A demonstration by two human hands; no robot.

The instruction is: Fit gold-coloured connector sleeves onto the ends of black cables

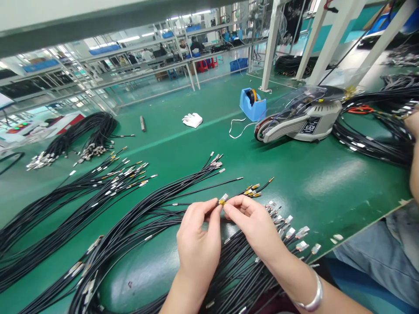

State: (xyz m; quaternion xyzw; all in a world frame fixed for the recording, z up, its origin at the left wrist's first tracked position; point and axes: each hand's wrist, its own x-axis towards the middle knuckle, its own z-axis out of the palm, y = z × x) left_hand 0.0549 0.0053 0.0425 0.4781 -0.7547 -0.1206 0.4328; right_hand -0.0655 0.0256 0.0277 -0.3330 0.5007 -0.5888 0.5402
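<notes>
At the middle of the bench, my left hand (199,237) pinches a black cable just behind its silvery connector (224,197). A small band of yellow tape (223,202) wraps the cable end at that spot. My right hand (250,218), with a metal bangle on its wrist, has thumb and forefinger closed on the taped part. Right behind it lie several cable ends with yellow tape (252,191). Under and beside both hands runs a bundle of black cables (235,261), its bare silvery connectors (301,246) pointing right.
Other cable bundles (108,235) curve across the left of the green bench (157,144). A tape-dispensing machine (304,122), a blue tape holder (252,104) and a white glove (192,120) stand farther back. A co-worker's arm (414,148) reaches in beside coiled cables (369,141) at right.
</notes>
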